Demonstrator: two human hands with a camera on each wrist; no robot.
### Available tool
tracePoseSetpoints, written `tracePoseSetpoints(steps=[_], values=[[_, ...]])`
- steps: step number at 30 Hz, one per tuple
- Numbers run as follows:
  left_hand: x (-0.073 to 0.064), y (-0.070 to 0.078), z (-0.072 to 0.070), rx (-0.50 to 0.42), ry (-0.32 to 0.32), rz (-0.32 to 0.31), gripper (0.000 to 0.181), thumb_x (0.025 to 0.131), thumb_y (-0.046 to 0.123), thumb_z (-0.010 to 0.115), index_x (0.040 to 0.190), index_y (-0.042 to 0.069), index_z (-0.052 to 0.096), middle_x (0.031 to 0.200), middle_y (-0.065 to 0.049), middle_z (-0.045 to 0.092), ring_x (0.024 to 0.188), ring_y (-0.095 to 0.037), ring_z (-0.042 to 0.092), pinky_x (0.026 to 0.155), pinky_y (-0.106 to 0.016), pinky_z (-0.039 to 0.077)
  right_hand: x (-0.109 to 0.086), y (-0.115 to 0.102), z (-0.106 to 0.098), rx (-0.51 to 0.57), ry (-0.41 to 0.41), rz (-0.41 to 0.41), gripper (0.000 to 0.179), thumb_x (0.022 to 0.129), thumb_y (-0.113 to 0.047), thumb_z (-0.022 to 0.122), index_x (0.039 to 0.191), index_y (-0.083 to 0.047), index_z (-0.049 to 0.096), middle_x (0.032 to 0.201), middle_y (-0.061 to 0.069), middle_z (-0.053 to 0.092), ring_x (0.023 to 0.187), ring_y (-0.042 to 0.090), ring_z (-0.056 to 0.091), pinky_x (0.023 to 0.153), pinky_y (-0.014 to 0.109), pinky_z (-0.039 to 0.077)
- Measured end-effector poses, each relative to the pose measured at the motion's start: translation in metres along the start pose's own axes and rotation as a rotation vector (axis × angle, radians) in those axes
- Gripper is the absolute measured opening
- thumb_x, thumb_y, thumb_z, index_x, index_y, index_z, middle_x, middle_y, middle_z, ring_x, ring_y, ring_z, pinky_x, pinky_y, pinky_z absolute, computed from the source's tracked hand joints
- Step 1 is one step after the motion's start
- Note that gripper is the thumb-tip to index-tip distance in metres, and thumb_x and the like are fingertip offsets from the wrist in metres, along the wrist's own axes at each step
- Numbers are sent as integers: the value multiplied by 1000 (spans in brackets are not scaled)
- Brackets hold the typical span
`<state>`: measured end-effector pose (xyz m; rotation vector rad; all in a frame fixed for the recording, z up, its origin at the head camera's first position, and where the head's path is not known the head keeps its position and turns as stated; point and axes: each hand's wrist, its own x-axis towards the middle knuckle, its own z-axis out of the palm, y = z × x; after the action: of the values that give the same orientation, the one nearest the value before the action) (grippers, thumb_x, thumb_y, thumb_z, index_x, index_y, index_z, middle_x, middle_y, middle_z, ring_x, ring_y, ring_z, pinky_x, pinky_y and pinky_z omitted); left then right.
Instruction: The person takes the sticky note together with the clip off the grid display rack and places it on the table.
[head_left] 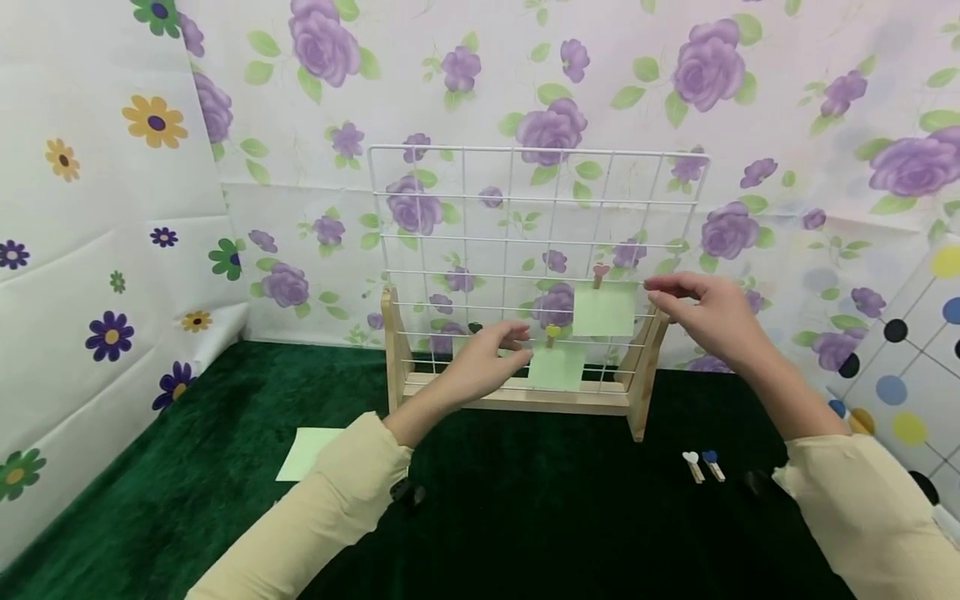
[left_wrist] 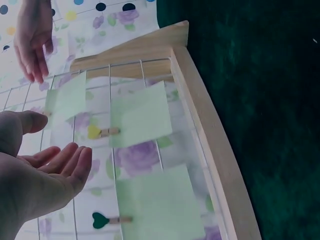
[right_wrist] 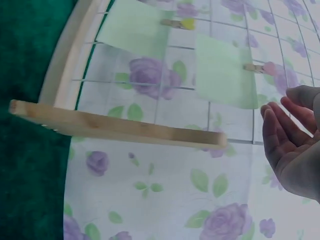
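A white wire grid (head_left: 512,150) stands in a wooden base (head_left: 517,402). Light green paper notes hang on it: an upper one (head_left: 604,310) under a pink clothespin (head_left: 598,277), a lower one (head_left: 556,372) under a yellow heart clothespin (head_left: 552,332). In the left wrist view a third note (left_wrist: 157,202) hangs from a dark green heart clothespin (left_wrist: 101,220). My left hand (head_left: 483,364) hovers before the grid, thumb apart from its bent fingers, holding nothing. Beside the upper note's right corner is my right hand (head_left: 712,317), empty, fingers loosely bent.
On the dark green cloth (head_left: 525,500) at the right lie a white heart clothespin (head_left: 694,468) and a blue heart clothespin (head_left: 714,467). A green sheet (head_left: 303,450) lies at the left, partly behind my left sleeve. A floral backdrop (head_left: 300,208) hangs behind the grid.
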<state>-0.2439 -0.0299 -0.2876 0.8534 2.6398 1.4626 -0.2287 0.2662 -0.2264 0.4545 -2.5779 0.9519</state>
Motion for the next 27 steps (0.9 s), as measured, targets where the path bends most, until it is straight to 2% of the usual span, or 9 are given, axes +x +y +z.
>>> tracePoseSetpoints(steps=[7,12,14,19,23,27], values=[[21,16,13,-62,35,-16,47,99,17,55,143,6,44,138,-10,52,124,-22,52,97,-39,44,18,-11,2,9,5,49,38,98,-34,57,122,-5,66,117,16,65,84,25,67,69,26,50],[37,30,20,-48,34,-30,48,99,16,54,144,4,42,141,-11,50,126,-23,49,100,-36,42,27,-17,7,52,-8,60,38,98,-32,58,124,-4,65,122,16,64,87,27,67,70,25,53],[42,35,24,-44,38,-44,50,99,16,54,145,4,40,142,-12,48,127,-24,48,101,-36,41,29,-19,8,77,-22,46,40,99,-30,57,126,-1,62,124,18,62,93,30,65,69,23,54],[53,38,32,-109,96,-87,51,98,12,54,146,2,39,141,-13,49,128,-25,48,103,-32,39,34,-25,13,112,-33,29,38,98,-25,59,126,1,62,124,19,62,102,34,62,64,21,53],[59,39,36,-168,142,-118,49,97,10,55,144,0,41,139,-13,51,126,-24,50,102,-30,40,39,-27,16,89,-34,50,37,98,-24,60,126,0,63,123,18,63,96,33,65,63,22,53],[66,41,38,-198,157,-141,47,97,9,55,142,1,44,136,-12,55,124,-22,52,98,-28,43,43,-25,19,98,-39,89,36,98,-21,59,127,-1,62,123,17,63,96,31,64,65,27,55]])
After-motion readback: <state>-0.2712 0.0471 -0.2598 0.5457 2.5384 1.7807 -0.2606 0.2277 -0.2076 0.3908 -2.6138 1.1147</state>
